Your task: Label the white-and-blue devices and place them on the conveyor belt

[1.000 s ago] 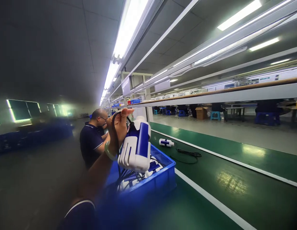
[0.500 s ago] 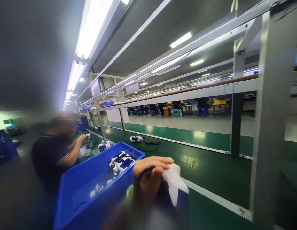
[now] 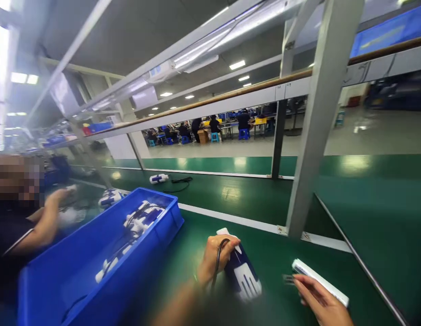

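My left hand (image 3: 215, 260) grips a white and blue device (image 3: 242, 271) together with its black cord, low over the green bench just right of the blue bin. My right hand (image 3: 319, 301) at the bottom right holds a flat white bar-shaped tool (image 3: 321, 281) with a small metal tip pointing toward the device. A blue plastic bin (image 3: 77, 262) to the left holds several more white and blue devices (image 3: 138, 219) with cords.
A co-worker's arm (image 3: 43, 222) reaches over the bench at the left edge. Another device with a black cord (image 3: 159, 178) lies on the far green belt. A grey metal post (image 3: 314, 117) rises from the bench just behind my hands. Overhead runs a shelf rail.
My left hand brought the device down from in front of my face to the bench, right of the bin. The view swung right and my right hand with the white tool came into sight.
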The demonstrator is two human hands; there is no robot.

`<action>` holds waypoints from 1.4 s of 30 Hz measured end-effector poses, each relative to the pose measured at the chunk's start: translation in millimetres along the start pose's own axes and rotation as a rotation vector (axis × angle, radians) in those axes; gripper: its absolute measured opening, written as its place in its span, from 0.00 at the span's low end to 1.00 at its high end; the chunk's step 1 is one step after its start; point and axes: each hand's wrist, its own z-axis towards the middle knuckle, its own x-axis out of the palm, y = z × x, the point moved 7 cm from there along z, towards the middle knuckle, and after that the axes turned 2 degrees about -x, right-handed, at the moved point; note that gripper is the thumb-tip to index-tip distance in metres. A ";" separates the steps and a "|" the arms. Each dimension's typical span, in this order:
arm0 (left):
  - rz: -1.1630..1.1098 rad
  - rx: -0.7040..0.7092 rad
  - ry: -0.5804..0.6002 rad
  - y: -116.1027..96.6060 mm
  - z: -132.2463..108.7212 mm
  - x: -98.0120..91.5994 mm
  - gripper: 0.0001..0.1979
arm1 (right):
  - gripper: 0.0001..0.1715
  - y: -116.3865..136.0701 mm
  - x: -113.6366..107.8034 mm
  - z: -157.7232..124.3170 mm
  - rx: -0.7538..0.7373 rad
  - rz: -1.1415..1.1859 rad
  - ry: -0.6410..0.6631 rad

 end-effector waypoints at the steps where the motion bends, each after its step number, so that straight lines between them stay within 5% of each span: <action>1: -0.044 -0.032 -0.004 11.0 1.0 1.5 0.16 | 0.28 8.3 3.9 -3.5 0.002 0.018 0.000; 10: -0.202 -0.124 -0.024 68.8 5.2 0.1 0.22 | 0.29 56.6 83.6 -22.6 -0.038 0.039 0.331; 17: 0.077 -0.338 -0.029 91.4 -8.3 -1.6 0.20 | 0.32 61.2 123.0 -23.3 0.037 0.004 0.468; 24: -0.009 -0.236 -0.035 81.1 -8.4 5.0 0.19 | 0.36 45.1 121.8 -26.6 0.069 0.006 0.469; 32: -0.073 0.025 -0.037 42.8 -11.6 2.9 0.14 | 0.29 33.7 111.6 -43.7 0.040 0.002 0.406; 42: -0.111 0.109 0.053 36.4 -14.4 5.4 0.14 | 0.13 58.3 106.7 -57.7 -0.253 -0.261 0.455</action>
